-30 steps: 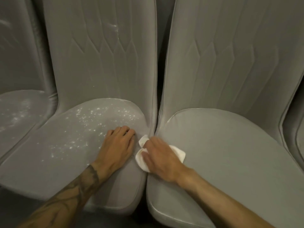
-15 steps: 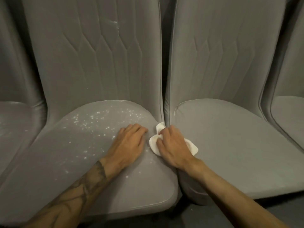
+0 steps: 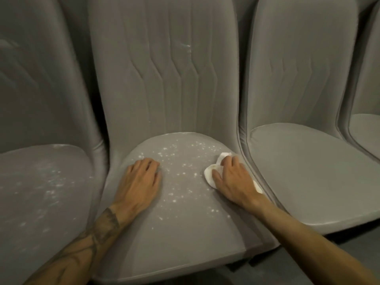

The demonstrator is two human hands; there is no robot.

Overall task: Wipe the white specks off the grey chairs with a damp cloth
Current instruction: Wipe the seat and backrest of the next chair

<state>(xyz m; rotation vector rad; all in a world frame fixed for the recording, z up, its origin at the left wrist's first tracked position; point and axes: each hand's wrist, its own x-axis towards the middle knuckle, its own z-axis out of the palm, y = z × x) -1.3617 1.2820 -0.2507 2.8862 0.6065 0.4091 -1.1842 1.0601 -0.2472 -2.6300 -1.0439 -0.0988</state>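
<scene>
Grey upholstery, chairs side by side in a row. Straight ahead, the middle chair (image 3: 185,233): its seat is scattered with white specks (image 3: 176,161), thickest across the back half and thinning toward the front edge. A few pale marks sit high on its backrest (image 3: 164,89).

At the seat's right edge, near the back right corner, lies the white cloth (image 3: 209,172), bunched under my right hand (image 3: 232,179). My fingers curl over it, my thumb presses its left side, and it lies flat on the fabric.

My left hand (image 3: 139,182) rests palm down on the left side of the same seat, fingers straight, holding nothing. The hands are apart, with specks between them.

On the left chair (image 3: 30,223) the seat is dusted too, the specks blurred. On the right chair (image 3: 308,171) the seat is an even grey.
</scene>
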